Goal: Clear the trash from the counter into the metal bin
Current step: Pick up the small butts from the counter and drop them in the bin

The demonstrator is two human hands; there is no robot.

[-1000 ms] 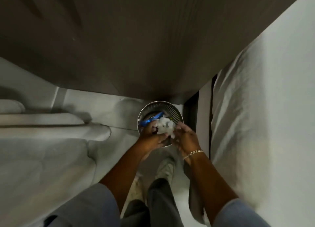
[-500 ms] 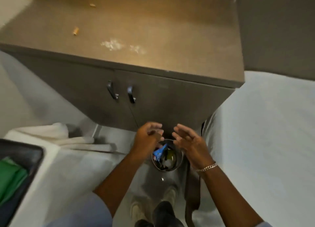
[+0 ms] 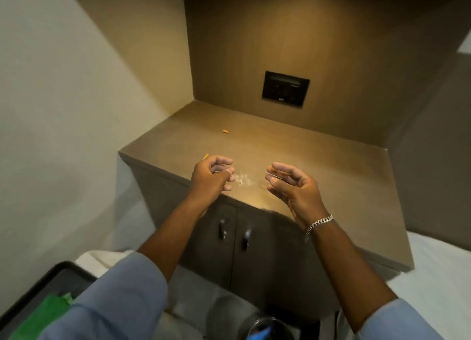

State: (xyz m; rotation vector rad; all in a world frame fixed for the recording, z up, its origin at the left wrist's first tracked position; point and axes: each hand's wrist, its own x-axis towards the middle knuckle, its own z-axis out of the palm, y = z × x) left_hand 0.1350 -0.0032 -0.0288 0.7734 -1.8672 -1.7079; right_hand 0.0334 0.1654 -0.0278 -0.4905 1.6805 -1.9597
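Both hands bare, left hand [image 3: 212,172] and right hand [image 3: 290,184] cupped apart over the worktop's [image 3: 331,176] front edge, flanking white crumbs [image 3: 242,179], ready to scoop

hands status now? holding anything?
Left hand: loosely curled over the counter, grip holds nothing visible.
Right hand: open, fingers spread, empty.

Metal bin [image 3: 270,330] cut off by bottom edge.
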